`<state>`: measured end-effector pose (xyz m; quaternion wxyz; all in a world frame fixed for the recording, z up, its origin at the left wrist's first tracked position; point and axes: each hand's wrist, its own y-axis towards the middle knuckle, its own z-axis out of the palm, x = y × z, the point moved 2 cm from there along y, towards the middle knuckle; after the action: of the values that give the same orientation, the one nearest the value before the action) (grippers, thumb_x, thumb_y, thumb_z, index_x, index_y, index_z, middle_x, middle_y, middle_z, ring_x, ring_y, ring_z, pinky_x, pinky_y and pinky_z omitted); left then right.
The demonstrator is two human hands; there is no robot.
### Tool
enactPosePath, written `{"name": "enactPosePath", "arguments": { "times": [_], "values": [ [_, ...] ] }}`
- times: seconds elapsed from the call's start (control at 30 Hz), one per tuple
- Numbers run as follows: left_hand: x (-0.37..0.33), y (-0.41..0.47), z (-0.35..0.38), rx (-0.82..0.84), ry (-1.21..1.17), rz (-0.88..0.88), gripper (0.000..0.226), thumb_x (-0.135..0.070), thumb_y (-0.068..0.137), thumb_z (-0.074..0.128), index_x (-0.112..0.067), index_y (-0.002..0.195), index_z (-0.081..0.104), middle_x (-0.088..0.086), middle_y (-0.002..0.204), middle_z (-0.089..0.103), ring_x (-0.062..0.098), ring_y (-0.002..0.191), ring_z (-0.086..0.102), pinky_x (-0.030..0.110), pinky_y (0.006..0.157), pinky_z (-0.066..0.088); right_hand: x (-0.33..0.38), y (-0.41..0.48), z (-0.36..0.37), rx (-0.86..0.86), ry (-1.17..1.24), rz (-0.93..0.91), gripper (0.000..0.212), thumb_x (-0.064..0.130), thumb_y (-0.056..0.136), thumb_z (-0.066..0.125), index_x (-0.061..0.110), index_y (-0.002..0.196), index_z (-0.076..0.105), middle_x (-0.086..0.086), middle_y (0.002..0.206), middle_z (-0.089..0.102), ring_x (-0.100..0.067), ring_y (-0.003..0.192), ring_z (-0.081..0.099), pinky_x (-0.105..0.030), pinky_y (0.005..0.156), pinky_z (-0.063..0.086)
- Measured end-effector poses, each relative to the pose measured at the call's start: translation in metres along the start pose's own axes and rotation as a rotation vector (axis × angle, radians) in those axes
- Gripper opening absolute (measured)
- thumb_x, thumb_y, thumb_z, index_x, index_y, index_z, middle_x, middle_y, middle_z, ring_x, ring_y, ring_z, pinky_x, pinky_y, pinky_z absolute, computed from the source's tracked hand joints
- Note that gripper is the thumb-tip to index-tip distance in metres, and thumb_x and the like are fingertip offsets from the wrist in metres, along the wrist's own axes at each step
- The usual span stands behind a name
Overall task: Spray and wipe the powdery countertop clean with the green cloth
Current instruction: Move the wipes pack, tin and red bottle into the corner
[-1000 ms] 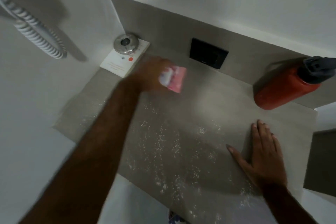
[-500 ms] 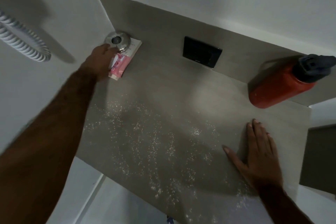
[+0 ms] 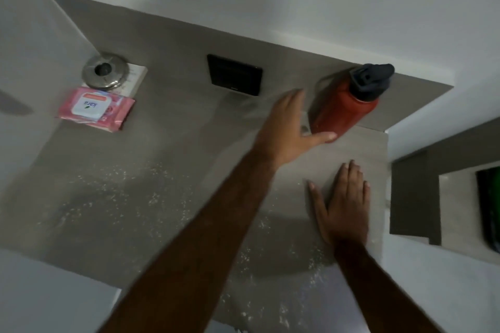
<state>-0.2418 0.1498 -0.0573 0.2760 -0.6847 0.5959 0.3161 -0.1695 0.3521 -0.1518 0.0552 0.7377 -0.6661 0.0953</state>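
1. A grey stone-look countertop (image 3: 167, 176) is seen from above, set in a corner between white walls, with a grey backsplash of the same tone along its far side.
2. White powder (image 3: 151, 197) is scattered in small specks over the middle and lower part of the countertop, from the left centre of the frame down to the lower centre.
3. In the upper left of the frame a round metal ashtray (image 3: 105, 71) is placed on a white card (image 3: 136, 77), close to the corner.
4. Just below the ashtray a flat pink packet of wet wipes (image 3: 96, 108) with a white lid is lying on the countertop, and it overlaps the white card.
5. A black rectangular wall plate (image 3: 234, 78) is fixed to the backsplash in the upper centre.
6. A red metal bottle with a dark blue cap (image 3: 346, 105) is standing in the upper right, against the backsplash.
7. The left hand (image 3: 289, 127) is stretched out in the centre right of the frame, open, with the fingers spread; the thumb is seen at the base of the red bottle, but nothing is gripped. The hand is blurred.
8. The right hand (image 3: 343, 203) is laid flat and open on the countertop in the lower right, palm down, and nothing is held in it.
9. At the right edge of the frame, on a lower shelf, something green (image 3: 489, 211) is partly visible; it cannot be told whether this is the cloth.
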Motion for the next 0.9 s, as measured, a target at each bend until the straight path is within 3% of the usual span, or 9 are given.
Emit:
{"name": "enactPosePath", "arguments": {
  "times": [0.1, 0.3, 0.4, 0.5, 0.63, 0.7, 0.77, 0.9],
  "values": [
    [-0.034, 0.015, 0.035, -0.12, 0.063, -0.045, 0.104, -0.072, 0.055, 0.085, -0.021, 0.139, 0.05, 0.002, 0.141, 0.059, 0.021, 0.128, 0.057, 0.035, 0.101, 0.047, -0.001, 0.001, 0.003, 0.014, -0.016, 0.006, 0.095, 0.076, 0.101, 0.015, 0.009, 0.167, 0.012, -0.012, 0.176, 0.011, -0.026, 0.163, 0.01, -0.048, 0.133, 0.011],
    [-0.041, 0.024, 0.057, -0.183, -0.022, -0.156, 0.088, -0.054, 0.064, 0.088, -0.021, 0.135, 0.051, 0.003, 0.128, 0.066, 0.025, 0.109, 0.068, 0.037, 0.088, 0.056, -0.001, 0.0, 0.004, 0.013, -0.031, -0.003, 0.091, 0.073, 0.102, 0.015, 0.01, 0.167, 0.01, -0.011, 0.176, 0.009, -0.025, 0.164, 0.009, -0.048, 0.133, 0.011],
    [-0.026, 0.016, 0.038, -0.257, -0.043, -0.178, 0.079, -0.057, 0.061, 0.087, -0.026, 0.128, 0.056, -0.002, 0.118, 0.071, 0.018, 0.101, 0.069, 0.029, 0.081, 0.053, 0.0, 0.001, 0.005, -0.007, -0.021, -0.002, 0.091, 0.074, 0.102, 0.016, 0.009, 0.166, 0.014, -0.011, 0.175, 0.012, -0.026, 0.163, 0.011, -0.048, 0.133, 0.013],
    [0.007, -0.001, -0.002, -0.327, -0.209, -0.284, 0.074, -0.058, 0.059, 0.086, -0.035, 0.123, 0.057, -0.013, 0.109, 0.073, 0.007, 0.094, 0.071, 0.029, 0.083, 0.058, -0.001, 0.001, 0.005, -0.015, -0.031, 0.003, 0.091, 0.074, 0.102, 0.02, 0.009, 0.166, 0.016, -0.012, 0.175, 0.015, -0.026, 0.162, 0.015, -0.049, 0.132, 0.015],
    [0.069, -0.025, -0.081, -0.569, -0.248, -0.369, 0.056, -0.053, 0.055, 0.089, -0.056, 0.102, 0.057, -0.032, 0.09, 0.067, -0.015, 0.083, 0.066, 0.009, 0.075, 0.053, -0.002, 0.002, 0.005, -0.01, -0.027, -0.008, 0.091, 0.074, 0.102, 0.021, 0.01, 0.166, 0.015, -0.011, 0.175, 0.014, -0.026, 0.162, 0.014, -0.05, 0.132, 0.016],
    [0.099, -0.031, -0.12, -0.628, -0.215, -0.413, 0.068, -0.049, 0.057, 0.091, -0.053, 0.115, 0.056, -0.027, 0.108, 0.069, -0.005, 0.097, 0.069, 0.02, 0.09, 0.056, -0.002, 0.002, 0.005, -0.016, -0.031, -0.011, 0.091, 0.074, 0.102, 0.02, 0.009, 0.166, 0.015, -0.011, 0.175, 0.014, -0.026, 0.162, 0.015, -0.05, 0.132, 0.016],
    [0.13, -0.029, -0.151, -0.657, -0.164, -0.454, 0.082, -0.044, 0.061, 0.091, -0.035, 0.133, 0.054, -0.011, 0.128, 0.068, 0.009, 0.113, 0.066, 0.032, 0.104, 0.051, -0.002, 0.002, 0.005, -0.014, -0.04, -0.014, 0.091, 0.073, 0.102, 0.02, 0.009, 0.166, 0.014, -0.012, 0.175, 0.014, -0.027, 0.162, 0.014, -0.05, 0.132, 0.016],
    [0.17, -0.013, -0.19, -0.689, -0.126, -0.499, 0.091, -0.05, 0.064, 0.087, -0.028, 0.143, 0.047, -0.004, 0.141, 0.061, 0.015, 0.125, 0.059, 0.04, 0.111, 0.046, -0.002, 0.002, 0.005, -0.018, -0.05, -0.018, 0.092, 0.073, 0.101, 0.02, 0.008, 0.165, 0.016, -0.013, 0.174, 0.016, -0.028, 0.162, 0.016, -0.051, 0.131, 0.016]
  ]
}}
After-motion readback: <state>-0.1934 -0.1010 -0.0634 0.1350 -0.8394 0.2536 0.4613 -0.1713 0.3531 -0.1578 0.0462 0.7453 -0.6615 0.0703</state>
